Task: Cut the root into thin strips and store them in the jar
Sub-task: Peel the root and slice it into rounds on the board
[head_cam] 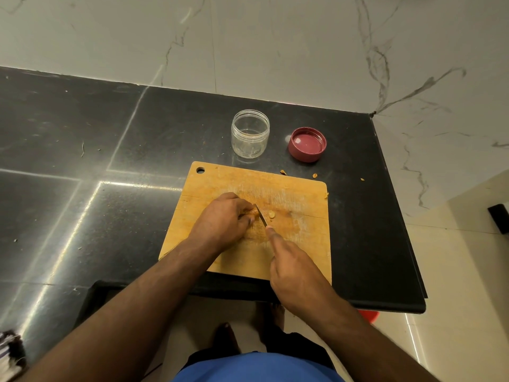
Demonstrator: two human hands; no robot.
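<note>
dark polished stone surface (pixel 82 150) fills the frame under pale marble walls, with a wooden cutting board (pixel 300 244) at centre. the left hand (pixel 224 220) has its grip curled down on the root (pixel 252 215), mostly hidden beneath the fingers; the right hand (pixel 296 271) is clamped on a knife (pixel 261 215), forefinger along the spine. to slice well, keep fingertips tucked and cuts narrow. the open jar (pixel 250 133) and its red lid (pixel 307 144) wait above the board.
</note>
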